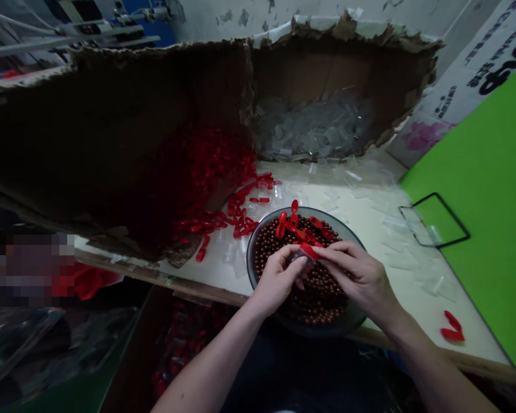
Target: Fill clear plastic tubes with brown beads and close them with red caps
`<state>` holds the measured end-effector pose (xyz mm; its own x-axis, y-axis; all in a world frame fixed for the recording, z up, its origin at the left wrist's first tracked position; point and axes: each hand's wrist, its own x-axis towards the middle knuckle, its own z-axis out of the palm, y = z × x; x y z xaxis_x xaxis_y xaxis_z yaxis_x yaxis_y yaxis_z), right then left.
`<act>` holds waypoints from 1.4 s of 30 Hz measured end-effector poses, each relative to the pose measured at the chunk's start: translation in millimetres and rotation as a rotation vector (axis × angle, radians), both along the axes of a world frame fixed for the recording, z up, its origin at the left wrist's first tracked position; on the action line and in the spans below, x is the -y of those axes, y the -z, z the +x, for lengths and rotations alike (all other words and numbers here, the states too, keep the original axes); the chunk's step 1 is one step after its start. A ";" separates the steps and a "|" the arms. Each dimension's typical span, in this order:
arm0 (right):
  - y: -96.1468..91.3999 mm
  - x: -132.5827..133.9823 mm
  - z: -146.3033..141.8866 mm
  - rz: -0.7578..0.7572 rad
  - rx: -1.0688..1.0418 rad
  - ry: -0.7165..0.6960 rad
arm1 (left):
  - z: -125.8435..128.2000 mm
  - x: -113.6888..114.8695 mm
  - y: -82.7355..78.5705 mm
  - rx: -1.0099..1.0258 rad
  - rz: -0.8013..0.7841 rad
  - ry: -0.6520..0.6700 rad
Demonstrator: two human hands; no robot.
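Note:
Over a round bowl (254,229) full of brown beads (318,310), my two hands meet. My left hand (279,276) is closed round a small clear plastic container, mostly hidden by the fingers. A red plastic cap (309,251) sits at the top of that container, and the fingertips of my right hand (361,272) pinch it. Whether the cap is fully seated I cannot tell. Several loose red caps (281,225) lie on the beads just beyond my fingers.
A torn cardboard box at the back holds a heap of red caps (215,155) on the left and clear plastic containers (313,126) on the right. Loose clear pieces (395,244) litter the white tabletop. A green panel (490,189) borders the right side. Two red caps (453,334) lie near it.

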<state>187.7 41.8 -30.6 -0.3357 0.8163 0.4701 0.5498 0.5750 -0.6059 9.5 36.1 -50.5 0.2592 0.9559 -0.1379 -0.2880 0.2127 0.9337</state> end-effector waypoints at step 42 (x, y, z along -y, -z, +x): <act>-12.3 -27.6 -48.0 -1.072 -0.967 -0.240 | 3.7 -2.2 -4.5 -0.016 -0.061 0.297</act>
<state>139.7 69.4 -18.3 -0.4239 0.8839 -0.1974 -0.3527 -0.3619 -0.8629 13.3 38.3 -46.0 0.5238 0.8283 -0.1990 -0.1897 0.3412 0.9206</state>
